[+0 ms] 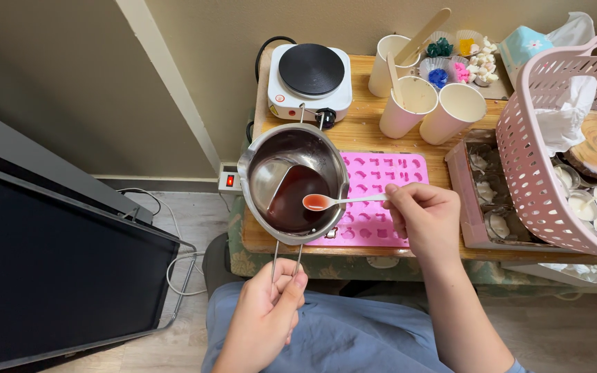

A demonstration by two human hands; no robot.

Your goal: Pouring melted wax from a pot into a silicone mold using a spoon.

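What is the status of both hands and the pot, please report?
Left hand grips wire handle of metal pot, tilted, dark red liquid inside. Right hand holds spoon of red liquid over pot. Pink mould beneath, unobstructed.

Home craft corner, hotplate [310,72], mould [379,197] (pink)

Left hand [265,314] low and near the body, fingers curled shut, thumb [297,287] pressed on top, wrist straight, forearm running down out of view. Right hand [425,220] higher and farther out, fingertips [392,190] pinched together to the left, knuckles up, bare forearm angling back down to the right.
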